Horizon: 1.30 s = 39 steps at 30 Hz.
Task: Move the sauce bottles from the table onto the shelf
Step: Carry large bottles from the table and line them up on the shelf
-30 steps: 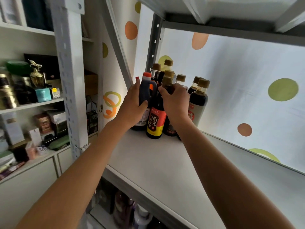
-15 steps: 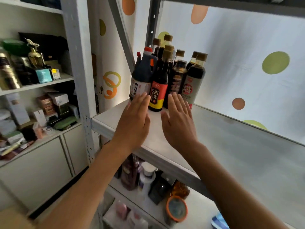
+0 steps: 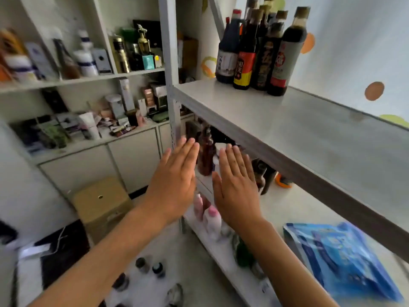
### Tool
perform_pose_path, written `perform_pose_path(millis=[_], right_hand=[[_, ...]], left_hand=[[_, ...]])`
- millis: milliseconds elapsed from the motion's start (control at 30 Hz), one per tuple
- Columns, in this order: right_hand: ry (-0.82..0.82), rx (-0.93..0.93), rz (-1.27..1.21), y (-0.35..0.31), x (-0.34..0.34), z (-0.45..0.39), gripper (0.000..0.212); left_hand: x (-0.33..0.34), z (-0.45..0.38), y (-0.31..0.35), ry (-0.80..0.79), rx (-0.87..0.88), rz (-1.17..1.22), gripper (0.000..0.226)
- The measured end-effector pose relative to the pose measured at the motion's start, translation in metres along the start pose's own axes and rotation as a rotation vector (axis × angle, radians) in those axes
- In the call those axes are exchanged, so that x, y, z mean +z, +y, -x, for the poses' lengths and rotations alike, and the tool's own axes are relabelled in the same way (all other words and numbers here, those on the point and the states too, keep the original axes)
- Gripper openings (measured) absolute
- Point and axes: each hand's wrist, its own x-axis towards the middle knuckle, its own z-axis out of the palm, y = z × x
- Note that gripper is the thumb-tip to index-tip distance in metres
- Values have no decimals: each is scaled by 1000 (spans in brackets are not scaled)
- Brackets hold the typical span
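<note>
Several dark sauce bottles [image 3: 261, 49] stand upright in a tight cluster at the back left corner of the grey shelf [image 3: 298, 134]. Among them are a blue-black jug with a red cap [image 3: 229, 47] and a bottle with a red and yellow label [image 3: 244, 67]. My left hand [image 3: 174, 180] and my right hand [image 3: 236, 185] hover side by side below the shelf's front edge, fingers straight, holding nothing. More bottles [image 3: 150, 269] show blurred at the bottom, seen from above on a pale surface.
A grey upright post [image 3: 171, 69] stands left of the shelf. Lower shelves hold a dark red bottle [image 3: 205, 156], pink bottles [image 3: 209, 214] and a blue bag [image 3: 338, 260]. White cabinets [image 3: 95, 89] full of boxes fill the left. A cardboard box [image 3: 99, 200] sits on the floor.
Both hands let go of the bottles on the shelf and drew back and down below its front edge. The view dropped, bringing the lower shelves and floor into sight.
</note>
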Motion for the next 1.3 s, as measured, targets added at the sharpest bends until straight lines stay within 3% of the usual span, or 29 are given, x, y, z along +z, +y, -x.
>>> perform_pose_path(millis=[300,567,700,867,1033,1300], right_hand=[[-167,-283,-97,-69,17,133,59],[-274,-572,-238,-188,24,220,57],[-399,-628,-366,-254,30,267,58],[-467,-730,-427,-351,26,338,68],[-529,-869,-504,-458,7,422,58],[-592,-1176,-590,-607,-27,569,59]], left_hand=[[-18,188,22,-108,-273,-131,60],[-76,340,14,-39,-632,-176,62],[-112,414,8,-11,-834,-193,64],[-161,530,-1,80,-1042,-202,65],[-215,655,2,136,-1207,-216,67],[-282,837,14,392,-1530,-278,64]])
